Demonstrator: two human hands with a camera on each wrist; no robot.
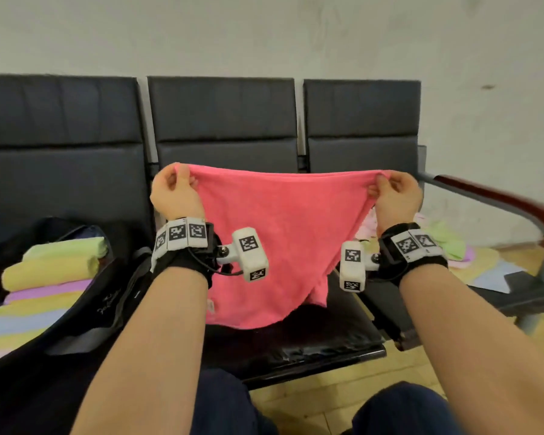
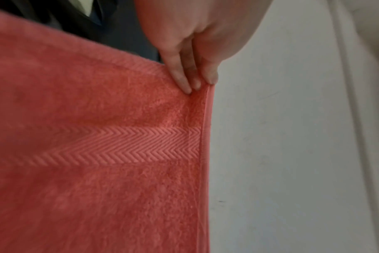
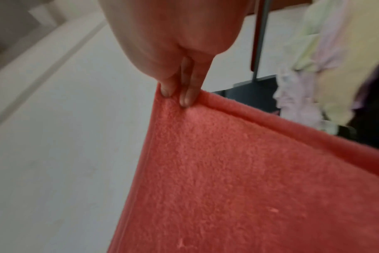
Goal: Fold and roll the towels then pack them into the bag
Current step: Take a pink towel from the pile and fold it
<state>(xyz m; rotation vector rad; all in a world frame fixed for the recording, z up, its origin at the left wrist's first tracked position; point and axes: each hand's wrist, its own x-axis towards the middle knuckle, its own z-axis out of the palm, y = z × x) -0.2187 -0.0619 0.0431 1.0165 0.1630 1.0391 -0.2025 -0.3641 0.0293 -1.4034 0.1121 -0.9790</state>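
Observation:
A pink towel (image 1: 277, 233) hangs spread in the air over the middle black seat, its lower edge near the seat cushion. My left hand (image 1: 178, 180) pinches its top left corner, and my right hand (image 1: 387, 183) pinches the top right corner. The left wrist view shows fingertips (image 2: 186, 85) clamped on the towel (image 2: 97, 154) by its hemmed edge and a chevron band. In the right wrist view, fingertips (image 3: 185, 97) grip the corner of the towel (image 3: 249, 179). A black bag (image 1: 85, 309) lies open on the left seat with several rolled pastel towels (image 1: 51, 268) inside.
A row of black seats (image 1: 223, 120) stands against a pale wall. A heap of loose pastel towels (image 1: 446, 243) lies on the right seat, beside a red-brown armrest (image 1: 500, 199). My knees (image 1: 399, 409) are at the bottom, over a yellow floor.

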